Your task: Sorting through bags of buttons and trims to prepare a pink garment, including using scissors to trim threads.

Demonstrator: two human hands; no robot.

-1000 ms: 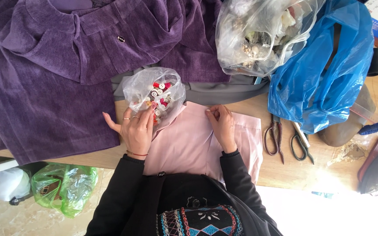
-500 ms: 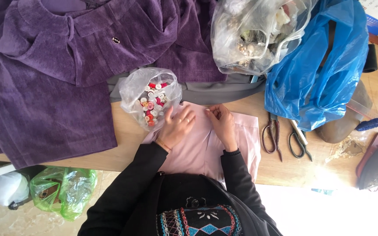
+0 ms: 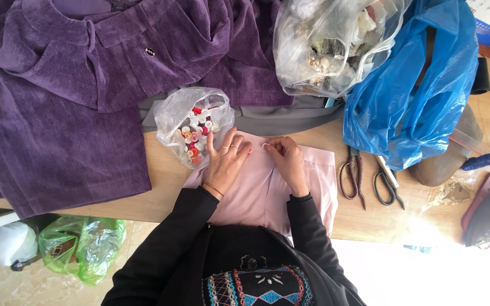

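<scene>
Pink shirt (image 3: 267, 192) lies at the tabletop's near edge, left hand (image 3: 225, 161) pressing it flat with spread fingers, right hand (image 3: 284, 158) pinching a small white button; placing it calls for fine alignment.

Button bag (image 3: 195, 126) left of shirt (image 3: 267, 190); scissors (image 3: 370, 175) right.

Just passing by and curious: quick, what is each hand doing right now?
Left hand: open, fingers spread flat on the pink cloth, beside the bag of buttons.
Right hand: fingertips pinched at the pink cloth's top edge; what it pinches cannot be told.
</scene>
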